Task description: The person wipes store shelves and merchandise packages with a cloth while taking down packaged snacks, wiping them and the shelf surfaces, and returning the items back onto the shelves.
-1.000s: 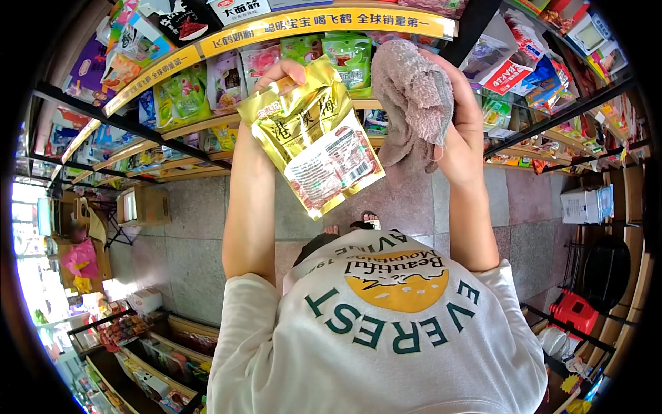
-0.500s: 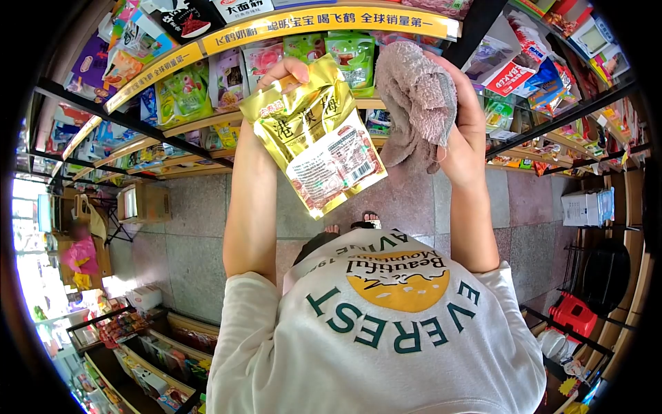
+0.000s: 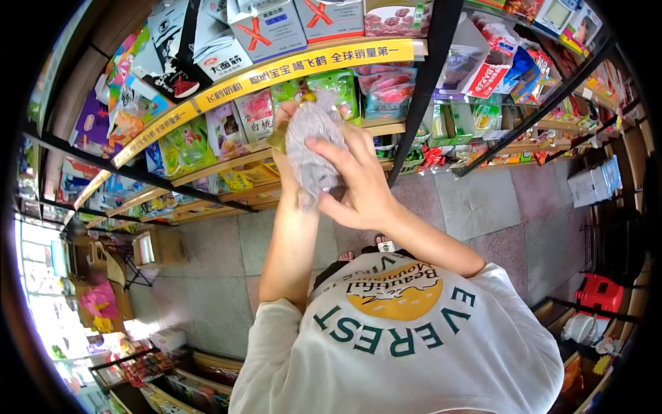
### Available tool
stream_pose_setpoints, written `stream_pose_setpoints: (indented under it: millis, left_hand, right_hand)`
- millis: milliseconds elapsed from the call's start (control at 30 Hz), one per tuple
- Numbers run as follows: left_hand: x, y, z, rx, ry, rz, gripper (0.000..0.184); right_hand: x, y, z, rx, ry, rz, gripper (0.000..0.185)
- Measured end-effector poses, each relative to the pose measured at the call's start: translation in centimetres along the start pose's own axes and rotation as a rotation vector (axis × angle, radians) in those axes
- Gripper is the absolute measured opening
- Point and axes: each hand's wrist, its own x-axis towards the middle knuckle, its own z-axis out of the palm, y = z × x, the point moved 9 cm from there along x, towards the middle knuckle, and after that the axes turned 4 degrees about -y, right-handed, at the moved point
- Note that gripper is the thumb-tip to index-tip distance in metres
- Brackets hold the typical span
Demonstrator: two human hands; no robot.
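Note:
A greyish cloth (image 3: 309,141) is bunched under my right hand (image 3: 358,172), whose fingers curl over it. The cloth lies against the gold snack pouch (image 3: 277,140) and covers most of it; only small gold edges show. My left hand (image 3: 284,114) grips the pouch at its upper left, its fingers partly hidden behind the cloth. Both hands are close together in front of the shelf of snack bags.
A yellow shelf strip (image 3: 303,64) runs above hanging snack bags (image 3: 187,146). Black shelf posts (image 3: 424,90) stand to the right. A person in pink (image 3: 100,298) is at the far left. Cardboard box (image 3: 162,248) and red stool (image 3: 598,293) stand on the floor.
My right hand has brought the cloth leftward onto the pouch, which is now mostly covered. The pouch has turned or folded in my left hand. The view has shifted, showing more of the upper shelf.

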Motion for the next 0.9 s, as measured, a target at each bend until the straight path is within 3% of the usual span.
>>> stream_pose_setpoints:
  millis: [100, 133, 233, 300, 367, 400, 433, 533, 600, 633, 667, 733, 767, 833, 900]
  left_hand:
    - [1.5, 3.0, 2.8, -0.05, -0.096, 0.123, 0.011]
    - [1.7, 2.9, 4.8, -0.071, -0.263, -0.04, 0.009]
    - [2.8, 4.0, 4.8, -0.038, -0.2, 0.036, 0.009]
    - [3.0, 3.9, 5.2, 0.006, -0.203, 0.0, 0.01]
    - [4.0, 2.7, 3.7, 0.03, -0.149, -0.168, 0.009]
    - [4.1, 2.5, 2.5, 0.058, 0.001, -0.058, 0.008]
    - [3.3, 2.1, 2.9, 0.096, 0.124, 0.09, 0.011]
    - [3.8, -0.4, 4.3, 0.357, 0.016, 0.215, 0.01]
    - [3.8, -0.1, 4.8, 0.489, 0.062, 0.3, 0.007]
    - [4.3, 0.2, 5.5, 0.511, -0.04, 0.187, 0.007]
    - [3.8, 0.4, 6.2, 0.606, -0.049, 0.199, 0.015]
    - [2.8, 1.0, 7.9, 0.783, -0.095, 0.203, 0.044]
    - [3.0, 1.1, 7.1, 0.787, -0.106, 0.204, 0.044]
    - [3.0, -3.0, 6.1, 0.764, -0.325, -0.236, 0.047]
    - [3.1, -3.2, 6.1, 0.878, -0.336, -0.217, 0.04]
  right_hand:
    - [-2.9, 1.4, 0.6, -0.009, -0.018, -0.02, 0.047]
    - [-3.7, 2.6, 0.4, -0.017, -0.006, -0.026, 0.047]
    - [-6.1, 7.1, 0.9, -0.03, -0.142, 0.1, 0.038]
    - [-6.4, 10.2, -2.3, 0.163, 0.144, 0.29, 0.039]
    - [-6.7, 11.5, -4.1, 0.408, 0.316, 0.443, 0.048]
    - [-5.7, 10.3, -4.3, 0.465, 0.245, 0.46, 0.057]
    - [-4.0, 8.0, -4.6, 0.311, 0.189, 0.325, 0.062]
    - [-1.4, 4.3, -5.1, -0.012, 0.123, 0.095, 0.07]
    - [-2.0, 7.7, -3.9, 0.163, 0.025, 0.294, 0.066]
    - [-2.1, 8.5, -4.7, 0.216, 0.035, 0.302, 0.061]
    - [-2.6, 9.8, -5.1, 0.365, 0.031, 0.385, 0.059]
    - [-2.8, 11.6, -6.4, 0.679, 0.092, 0.477, 0.055]
    - [-3.6, 12.8, -6.4, 0.803, 0.04, 0.644, 0.052]
    - [-2.0, 12.6, -7.9, 0.874, 0.102, 0.484, 0.051]
    - [-1.0, 12.5, -8.7, 0.824, 0.087, 0.458, 0.05]
